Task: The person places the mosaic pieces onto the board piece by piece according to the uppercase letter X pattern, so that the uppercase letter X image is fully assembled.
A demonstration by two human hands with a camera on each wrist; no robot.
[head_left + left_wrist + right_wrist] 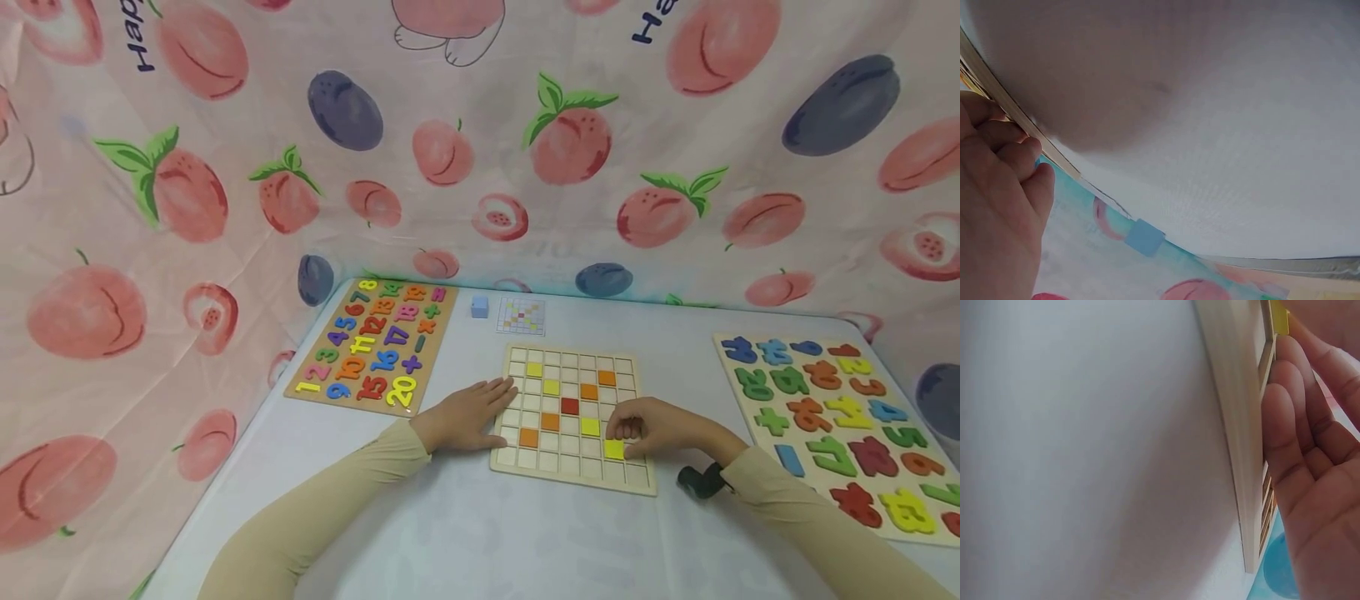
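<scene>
A wooden grid board (517,458) lies on the table, with yellow and orange tiles set in crossing diagonals around one red tile (570,406). My left hand (468,417) rests flat along the board's left edge, fingers extended. The left wrist view catches those fingers (1013,150) against the wooden rim. Over the lower right of the grid, my right hand (656,429) has its fingers curled and pinches a yellow tile (613,449) at one cell. In the right wrist view, only a sliver of yellow tile (1280,319) shows beside the fingers.
A number puzzle board (412,400) lies at the back left; another number board (738,383) is on the right. Behind the grid are a small blue block (479,307) and a printed pattern card (521,317). A fruit-print curtain (480,108) hangs behind the table.
</scene>
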